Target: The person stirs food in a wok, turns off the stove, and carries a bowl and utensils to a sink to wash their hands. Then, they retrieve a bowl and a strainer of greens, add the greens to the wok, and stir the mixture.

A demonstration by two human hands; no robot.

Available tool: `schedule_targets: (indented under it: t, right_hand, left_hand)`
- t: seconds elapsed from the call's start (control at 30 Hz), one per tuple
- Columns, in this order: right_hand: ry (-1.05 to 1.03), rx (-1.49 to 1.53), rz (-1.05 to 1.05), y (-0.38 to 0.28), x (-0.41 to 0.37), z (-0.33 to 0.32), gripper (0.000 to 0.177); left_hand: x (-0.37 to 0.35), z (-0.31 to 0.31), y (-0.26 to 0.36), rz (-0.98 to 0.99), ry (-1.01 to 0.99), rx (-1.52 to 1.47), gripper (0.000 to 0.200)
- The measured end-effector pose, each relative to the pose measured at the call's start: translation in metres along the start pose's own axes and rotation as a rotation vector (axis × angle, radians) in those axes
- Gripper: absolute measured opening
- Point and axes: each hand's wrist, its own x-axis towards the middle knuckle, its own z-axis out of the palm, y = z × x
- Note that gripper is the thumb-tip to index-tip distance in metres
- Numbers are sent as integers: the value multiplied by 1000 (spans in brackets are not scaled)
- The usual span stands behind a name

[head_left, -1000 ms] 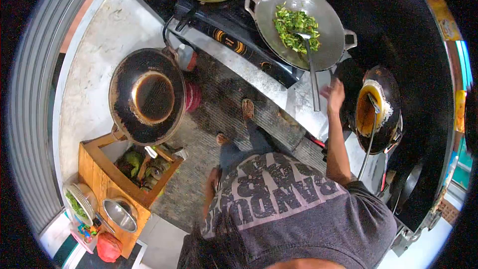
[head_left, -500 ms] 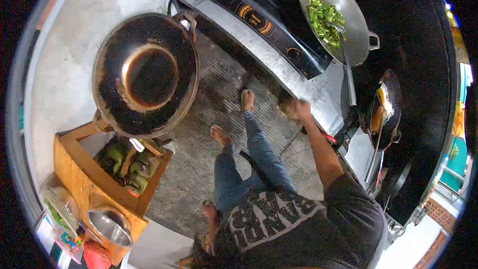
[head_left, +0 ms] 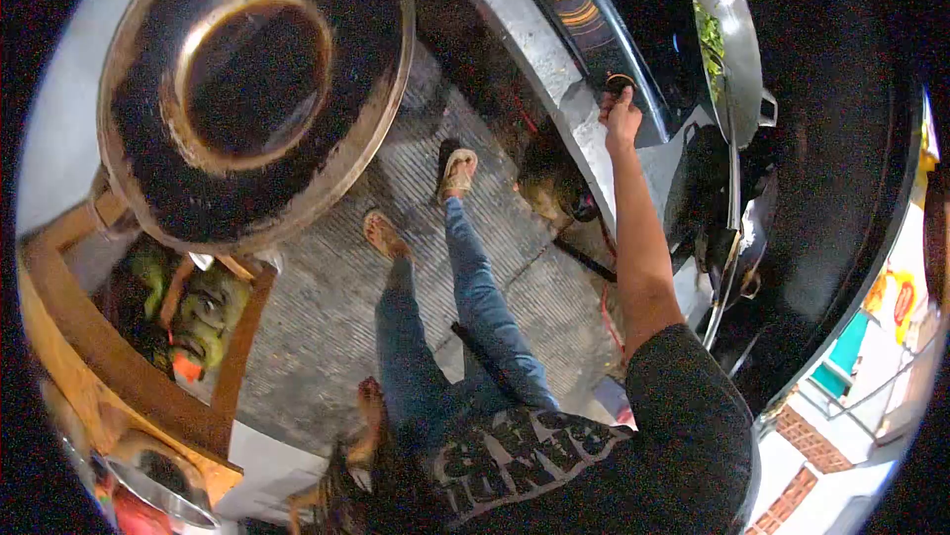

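Note:
My right hand (head_left: 621, 121) reaches up to the front panel of a black gas stove (head_left: 584, 10), its fingers closed round the round control knob (head_left: 618, 82). Beyond it, a silver wok (head_left: 742, 50) holds chopped greens (head_left: 709, 35), and a long-handled utensil (head_left: 733, 164) leans out over its side. My left hand (head_left: 368, 406) hangs low beside my leg, small and dim, with its fingers unclear.
A large blackened wok (head_left: 257, 70) with dark liquid stands at left. Below it, a wooden crate (head_left: 129, 391) holds green items. A steel bowl (head_left: 163, 495) sits lower left. Another dark pan (head_left: 757, 228) is at right. Ridged floor (head_left: 307, 337) lies underfoot.
My right hand has moved up from beside the counter edge onto the stove knob. The view has shifted, bringing the large black wok closer.

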Motion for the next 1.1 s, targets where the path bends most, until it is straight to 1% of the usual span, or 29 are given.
schedule_targets:
  t: [0.03, 0.1, 0.13, 0.17, 0.23, 0.27, 0.33, 0.37, 0.4, 0.43, 0.47, 0.53, 0.57, 0.6, 0.63, 0.7, 0.77, 0.8, 0.87, 0.97, 1.0, 1.03, 1.1]
  right_hand:
    - [12, 46, 47, -8, -6, 3, 48]
    - [6, 46, 30, 5, 10, 0, 47]
    - [22, 110, -3, 9, 14, 1, 46]
    - [-83, 111, -13, 13, 15, -5, 46]
    - [-101, 185, 23, 14, 22, -6, 46]
    - [-44, 116, 25, 0, 7, 0, 47]
    - [-79, 82, 62, -5, 3, -1, 47]
    - [-95, 67, 80, -6, 3, -2, 48]
    - [-131, 66, 41, -6, 1, -3, 48]
    - [-155, -13, -101, 16, 27, -15, 48]
    - [-179, -91, -243, 43, 60, -28, 48]
    - [-219, 82, 7, 2, 13, -11, 50]
    - [-244, -13, -132, 21, 39, -18, 50]
    - [-270, -110, -270, 53, 84, -32, 51]
    - [-266, -97, -218, 46, 74, -29, 52]
    - [-256, -71, -116, 29, 50, -22, 54]
    - [-249, 105, 2, 13, 30, -15, 55]
    - [-267, 166, 57, 7, 23, -13, 54]
    - [-302, 296, 166, 3, 17, -14, 53]
    - [-534, 244, 125, 23, -18, -31, 55]
    - [-305, 226, 79, 19, -68, -21, 53]
    - [-353, 141, 129, 79, -78, -49, 48]
    - [-363, -93, 298, 129, -158, -94, 47]
  left_hand:
    - [0, 1, 2, -3, -2, 9, 33]
    - [-2, 2, 4, -9, -7, 26, 34]
    - [-3, 2, 5, -14, -13, 38, 34]
    - [-4, 4, 7, -24, -13, 46, 34]
    - [-7, 8, 12, -30, -11, 54, 34]
    - [-9, 10, 14, -30, 11, 28, 34]
    - [-15, 16, 17, -26, 55, -23, 35]
    - [-14, 18, 7, 14, 60, -38, 34]
    - [-9, 19, -2, 55, 64, -53, 34]
    - [-9, 20, -2, 97, 68, -67, 33]
    - [-11, 21, -3, 40, 74, -17, 33]
    - [-15, 21, 15, -74, 79, 84, 32]
    - [-14, 23, 12, -75, 63, 74, 31]
    - [-12, 24, 2, -79, 46, 64, 31]
    - [-12, 27, -8, -85, 26, 54, 30]
    - [-10, 36, -15, 2, 110, -66, 28]
    - [-9, 42, -17, 74, 175, -157, 27]
    - [-12, 43, -18, 88, 190, -175, 27]
    - [-13, 44, -21, 40, 159, -147, 28]
    - [-18, 43, -25, 7, 122, -119, 29]
    - [-20, 42, -27, 6, 112, -118, 29]
    - [-22, 43, -28, -1, 105, -113, 29]
    - [-23, 44, -31, -1, 91, -114, 30]
